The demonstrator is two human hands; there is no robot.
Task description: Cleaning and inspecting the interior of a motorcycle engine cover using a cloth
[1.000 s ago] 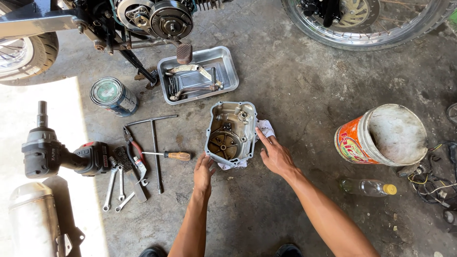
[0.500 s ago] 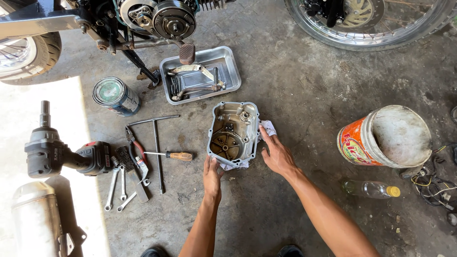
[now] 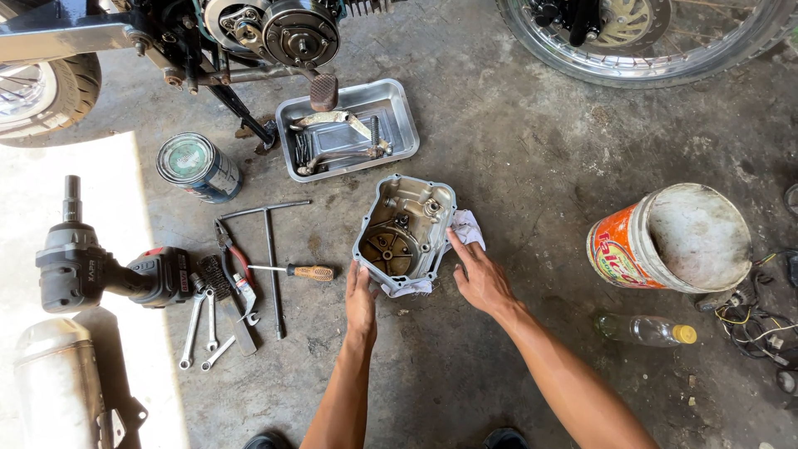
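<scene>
While both hands rested open at the edges of the engine cover (image 3: 405,235), nothing was actually gripped: the left hand (image 3: 360,301) lay flat with fingers straight against the cover's near corner, and the right hand (image 3: 480,278) was spread, its fingertips touching the cover's right rim where the white rag (image 3: 465,233) poked out. The cover sat inner face up on that rag, on the concrete floor (image 3: 532,166), just below the metal tray (image 3: 399,108) of loose parts and right of the screwdriver (image 3: 303,271), T-wrench (image 3: 270,258) and spanners (image 3: 204,324). The main risk, as I judged it, was grit: the floor looked dusty and stained, and the rag covered only part of the ground beneath, so any slide could have dragged dirt onto the mating edge or into the open cavity. A one-sided lift with oily, ungripping fingers might have let the casting tip and knock its rim on the concrete. The impact wrench (image 3: 108,274) and paint can (image 3: 198,168) lay well apart, posing little hazard.
</scene>
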